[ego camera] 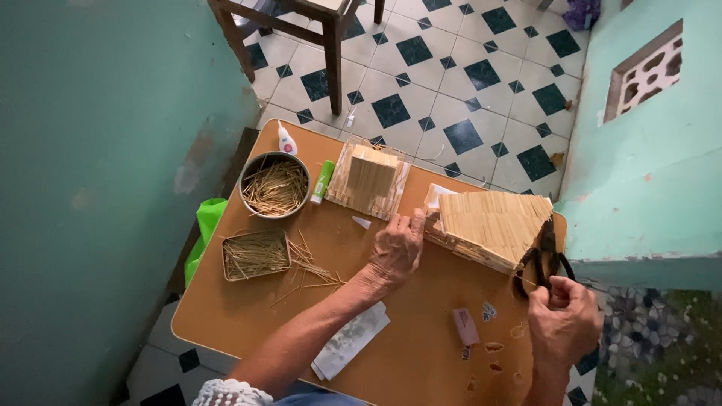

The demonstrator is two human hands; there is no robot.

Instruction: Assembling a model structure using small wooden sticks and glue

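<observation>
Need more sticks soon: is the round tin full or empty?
Partly full: thin sticks cover the round tin's bottom, below its rim.

On your counter (421,331) sit a round tin of sticks (274,185), a square tin (255,254), a green glue stick (323,181) and a pink eraser (465,326); a chair (301,30) stands beyond.

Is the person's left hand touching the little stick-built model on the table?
Touching. The head view shows the left hand with its fingertips pressed against the left edge of the stick model, no gap between them.
</observation>
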